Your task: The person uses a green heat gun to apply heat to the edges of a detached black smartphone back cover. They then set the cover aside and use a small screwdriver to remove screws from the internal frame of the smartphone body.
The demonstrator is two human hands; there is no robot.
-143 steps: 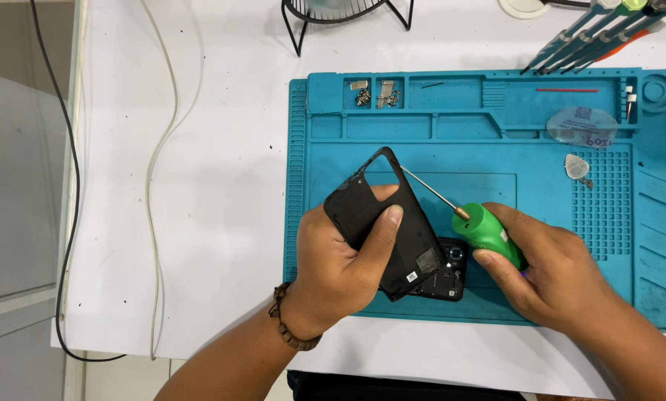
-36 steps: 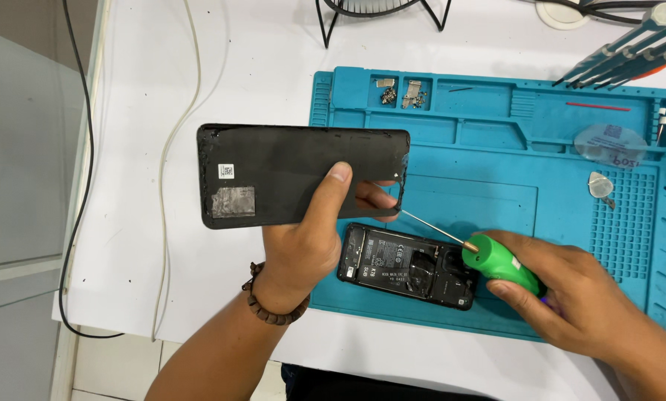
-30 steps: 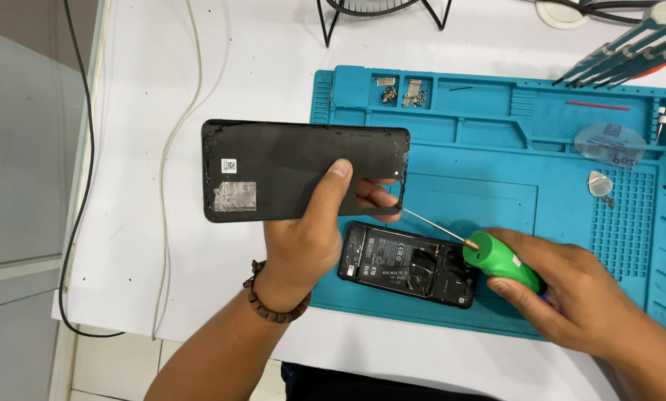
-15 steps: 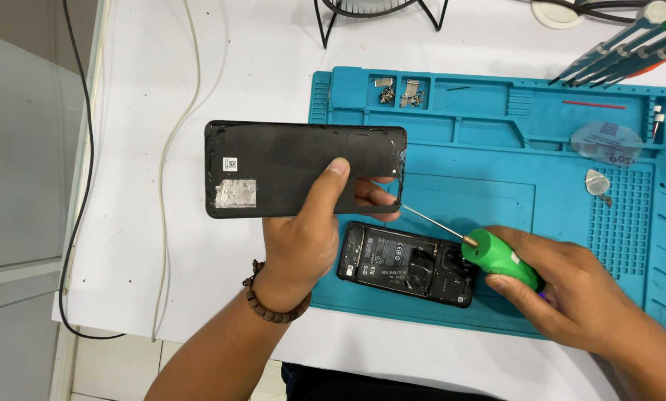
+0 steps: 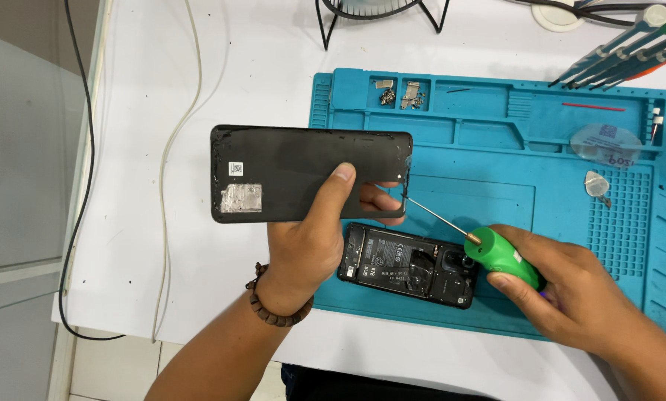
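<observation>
My left hand (image 5: 314, 245) holds a black phone back cover (image 5: 288, 172) flat above the table, inner side up, thumb pressed on it and fingers showing through its camera cut-out. My right hand (image 5: 570, 297) grips a green-handled screwdriver (image 5: 496, 252); its thin metal shaft points up-left and its tip touches the cover's right edge. Below both, the opened phone body (image 5: 407, 263) lies on the blue work mat (image 5: 496, 156) with its battery and board exposed.
Small screws and metal parts sit in the mat's top compartments (image 5: 396, 90). A clear plastic pick (image 5: 606, 139) and a small piece (image 5: 596, 183) lie at the right. Tool handles (image 5: 630, 44) stick in at top right. A black wire stand (image 5: 381, 15) and cables (image 5: 177, 119) cross the white table.
The back cover was lifted off the phone and turned flat, inner side up. Over the last second it has stayed nearly still, and the screwdriver tip has come against its right edge.
</observation>
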